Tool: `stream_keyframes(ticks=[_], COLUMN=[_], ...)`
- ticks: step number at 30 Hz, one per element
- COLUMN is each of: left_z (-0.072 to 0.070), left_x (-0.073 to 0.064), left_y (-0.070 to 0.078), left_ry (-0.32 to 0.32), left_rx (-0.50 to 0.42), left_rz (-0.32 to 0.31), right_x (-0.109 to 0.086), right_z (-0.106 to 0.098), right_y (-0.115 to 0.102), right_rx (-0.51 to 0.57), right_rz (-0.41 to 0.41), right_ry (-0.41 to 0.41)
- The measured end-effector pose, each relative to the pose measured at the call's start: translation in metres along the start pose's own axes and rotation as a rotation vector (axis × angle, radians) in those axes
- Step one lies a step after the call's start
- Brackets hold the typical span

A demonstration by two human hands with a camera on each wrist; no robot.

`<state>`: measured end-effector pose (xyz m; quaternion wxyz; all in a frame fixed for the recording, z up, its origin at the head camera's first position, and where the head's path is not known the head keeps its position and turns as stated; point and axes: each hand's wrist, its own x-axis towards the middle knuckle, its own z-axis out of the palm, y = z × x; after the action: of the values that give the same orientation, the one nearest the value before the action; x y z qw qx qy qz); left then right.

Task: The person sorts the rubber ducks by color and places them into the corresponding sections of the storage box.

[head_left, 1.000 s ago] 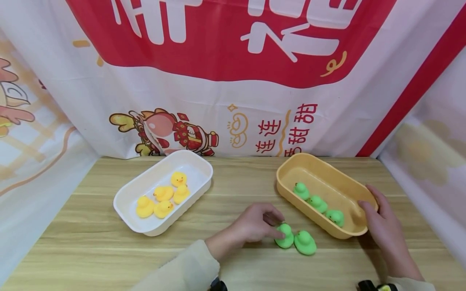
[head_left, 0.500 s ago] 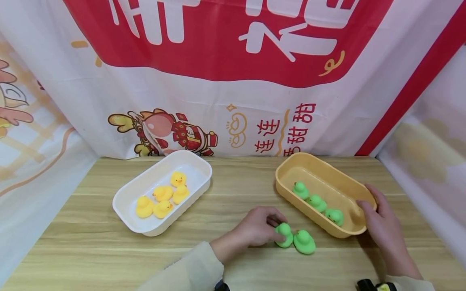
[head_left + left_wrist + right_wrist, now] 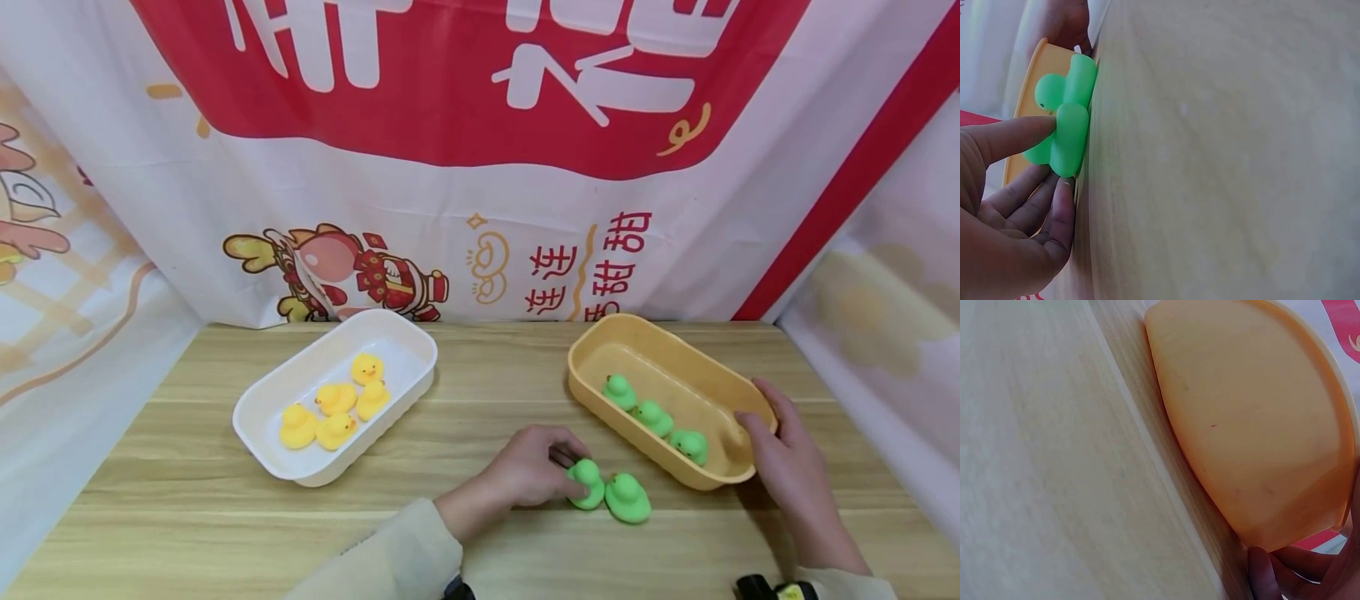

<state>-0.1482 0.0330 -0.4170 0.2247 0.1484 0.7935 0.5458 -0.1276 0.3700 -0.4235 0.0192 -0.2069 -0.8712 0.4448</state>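
My left hand (image 3: 528, 471) pinches a green toy duck (image 3: 587, 485) on the table, thumb on one side and fingertips on the other. In the left wrist view, the thumb presses this duck (image 3: 1071, 140) while the fingers curl beneath its far side. Right beside it sits a second green duck (image 3: 627, 500). My right hand (image 3: 797, 467) grips the near right end of a yellow-orange tub (image 3: 697, 367), thumb over the rim and fingers outside. Inside that tub, 3 green ducks (image 3: 654, 420) lie along the near wall. The right wrist view shows the tub's outer wall (image 3: 1254, 419) close up.
On the left of the wooden table (image 3: 487, 367) stands a white tub (image 3: 262, 425) holding several yellow toy ducks (image 3: 336, 398). A printed cloth (image 3: 450, 192) hangs along the back edge, and more cloth closes in both sides.
My left hand has shifted slightly, its thumb now lower along the green duck's side. The ducks, both tubs and my right hand stay about where they were.
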Motion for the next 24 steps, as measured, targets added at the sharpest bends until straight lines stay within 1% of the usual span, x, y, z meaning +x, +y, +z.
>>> stream_keyframes(ticks=[6, 13, 16, 20, 24], left_z=[-0.0005, -0.0002, -0.0002, 0.0006, 0.0018], left_x=[-0.0017, -0.0003, 0.0003, 0.0002, 0.0], left_y=[0.0016, 0.0024, 0.0027, 0.003, 0.0033], left_ry=[-0.002, -0.004, -0.011, -0.022, -0.019], left_rx=[-0.006, 0.005, 0.017, 0.025, 0.032], left_rz=[-0.017, -0.034, -0.029, -0.006, 0.001], right_x=[0.0, -0.0018, -0.0023, -0.0022, -0.0017], right_z=[0.0002, -0.0001, -0.0007, -0.001, -0.0007], right_y=[-0.0002, 0.0015, 0.0017, 0.0011, -0.0002], right_rx=[0.007, 0.006, 0.007, 0.005, -0.009], right_rz=[0.005, -0.028, -0.03, -0.03, -0.03], right_ry=[0.001, -0.002, -0.009, -0.012, -0.006])
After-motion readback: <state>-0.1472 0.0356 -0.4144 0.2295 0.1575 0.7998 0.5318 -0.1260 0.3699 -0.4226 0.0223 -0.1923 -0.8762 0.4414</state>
